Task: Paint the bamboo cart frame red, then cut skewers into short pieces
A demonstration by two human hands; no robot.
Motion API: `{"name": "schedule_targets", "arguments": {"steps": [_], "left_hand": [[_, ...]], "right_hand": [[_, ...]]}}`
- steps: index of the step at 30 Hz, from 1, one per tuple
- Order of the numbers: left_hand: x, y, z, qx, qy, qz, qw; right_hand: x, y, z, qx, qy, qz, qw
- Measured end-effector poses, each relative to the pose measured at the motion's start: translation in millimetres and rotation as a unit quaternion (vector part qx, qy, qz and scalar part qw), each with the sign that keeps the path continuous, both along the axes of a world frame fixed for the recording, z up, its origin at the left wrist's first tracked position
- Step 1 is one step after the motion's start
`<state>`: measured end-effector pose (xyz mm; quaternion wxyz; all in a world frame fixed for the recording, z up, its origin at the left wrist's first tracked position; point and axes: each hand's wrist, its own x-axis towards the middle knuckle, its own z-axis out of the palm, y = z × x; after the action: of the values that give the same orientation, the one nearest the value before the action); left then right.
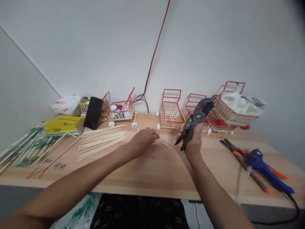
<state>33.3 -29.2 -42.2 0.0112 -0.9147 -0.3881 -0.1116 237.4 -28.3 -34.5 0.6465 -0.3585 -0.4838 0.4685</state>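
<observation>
Head view: right hand [193, 137] wrapped around the handles of the black cutter [195, 121], matte, curved jaw head up, raised above the pale wood-grain counter [152, 171]. Left hand [143, 140] lies palm down on the counter, fingers loosely curled, holding nothing, tips beside a short stick [165, 144] left of the cutter. Thin bamboo sticks [102, 141] fan out further left. Stick-built cart with red trim [170, 111] behind the cutter; blue glue gun [267, 170] to its right.
</observation>
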Motion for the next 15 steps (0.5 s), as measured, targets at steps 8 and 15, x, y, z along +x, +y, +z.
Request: {"name": "schedule_targets", "arguments": {"steps": [8, 15], "left_hand": [[-127.2, -76.8, 27.7, -0.065, 0.075, 0.313, 0.945], [-134.6, -85.5, 21.9, -0.118, 0.116, 0.37, 0.914]], "right_hand": [[-6.1, -1.3, -5.6, -0.001, -0.015, 0.015, 1.0], [-12.2, -5.8, -7.5, -0.002, -0.02, 0.019, 1.0]]}}
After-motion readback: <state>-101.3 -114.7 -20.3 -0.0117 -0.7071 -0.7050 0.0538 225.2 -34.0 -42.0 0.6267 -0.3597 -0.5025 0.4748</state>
